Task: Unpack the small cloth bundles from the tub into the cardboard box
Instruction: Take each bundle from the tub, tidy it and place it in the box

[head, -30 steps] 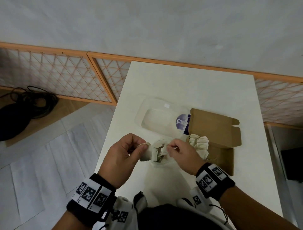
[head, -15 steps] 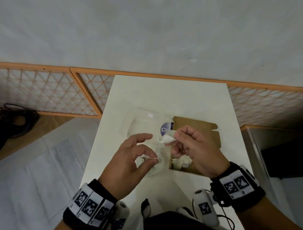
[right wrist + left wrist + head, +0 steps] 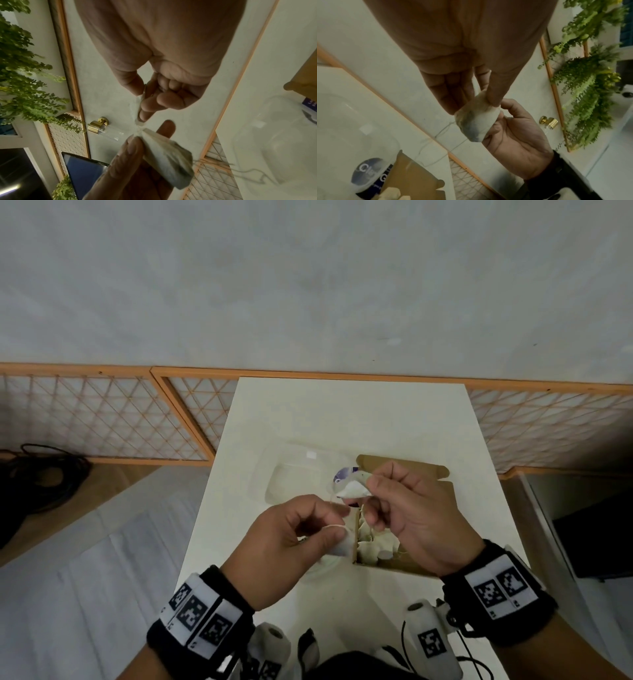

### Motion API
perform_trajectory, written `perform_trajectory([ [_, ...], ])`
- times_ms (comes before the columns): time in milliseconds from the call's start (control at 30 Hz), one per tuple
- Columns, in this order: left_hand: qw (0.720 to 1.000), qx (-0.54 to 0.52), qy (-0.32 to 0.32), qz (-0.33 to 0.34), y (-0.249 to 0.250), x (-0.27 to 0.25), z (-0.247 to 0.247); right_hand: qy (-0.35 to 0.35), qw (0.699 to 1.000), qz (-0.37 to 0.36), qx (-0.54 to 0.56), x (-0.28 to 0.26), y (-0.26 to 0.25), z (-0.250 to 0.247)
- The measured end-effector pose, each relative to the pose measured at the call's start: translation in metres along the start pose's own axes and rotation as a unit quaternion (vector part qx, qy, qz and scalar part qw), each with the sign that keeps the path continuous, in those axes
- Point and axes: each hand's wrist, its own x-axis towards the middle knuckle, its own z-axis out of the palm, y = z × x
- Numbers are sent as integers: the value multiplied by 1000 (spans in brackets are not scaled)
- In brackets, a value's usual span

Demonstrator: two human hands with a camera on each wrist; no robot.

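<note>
Both hands are raised over the white table (image 3: 342, 412). The left hand (image 3: 274, 546) pinches a small cloth bundle (image 3: 476, 121) between thumb and forefinger, while the right hand (image 3: 411, 518) pinches a white scrap (image 3: 352, 491) just beside it. Below them sits the open cardboard box (image 3: 442, 481) holding more bundles (image 3: 376, 546), beside the clear tub (image 3: 294, 477).

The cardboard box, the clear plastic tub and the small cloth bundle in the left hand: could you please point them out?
cardboard box (image 3: 411, 474), head view, on its raised back flap.
clear plastic tub (image 3: 294, 474), head view, on its transparent wall.
small cloth bundle (image 3: 476, 119), left wrist view, on its cloth body.
</note>
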Motion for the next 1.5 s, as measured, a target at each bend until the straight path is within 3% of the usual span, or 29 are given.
perform_trajectory([
  [367, 996, 8, 27, 86, 31, -15, -4, 91, 988, -41, -120, 2, 2, -9],
  [600, 994, 32, 18, 99, 45, -15, -1, 30, 980, -61, -185, -7, -1, -8],
  [767, 995, 24, 15, 101, 52, -9, -4, -73, 972, -26, -220, -16, 0, -12],
  [1000, 992, 13, 35, 117, 58, -1, -17, -42, 958, -130, -252, -22, 0, -14],
  [1100, 990, 23, 63, 124, 60, 4, -23, -51, 961, -150, -225, -21, 2, -20],
  [1233, 988, 42, 79, 125, 55, 14, -26, -60, 977, -118, -170, -24, -5, -21],
  [1367, 991, 39, 95, 82, 40, 23, -23, -64, 990, -84, -96, -27, -12, -14],
  [1500, 995, 39, 80, 38, 27, 22, -11, -80, 992, -99, -5, -23, -16, -11],
])
